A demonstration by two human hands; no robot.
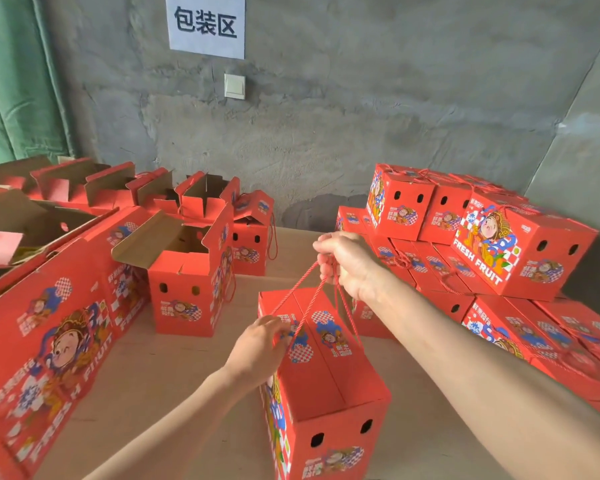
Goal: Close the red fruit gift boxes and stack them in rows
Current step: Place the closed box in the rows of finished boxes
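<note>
The right arm reaches forward across the middle of the view, forearm stretched out and wrist bent. The right hand [343,261] is closed in a fist round the red cord handles [293,289], holding them taut above the red fruit gift box [329,396]. The cords run down from the fist to the box's top in slanting lines. This box stands upright on the cardboard-covered surface [160,375] close in front of the person, with its top flaps folded shut. The left arm comes in from below. The left hand [260,348] lies on the box's upper left edge, its fingers bent down onto the flap where a cord enters; whether they pinch the cord cannot be made out. Closed boxes [520,251] are stacked in rows at right, and open boxes [187,271] with raised flaps stand at left.
</note>
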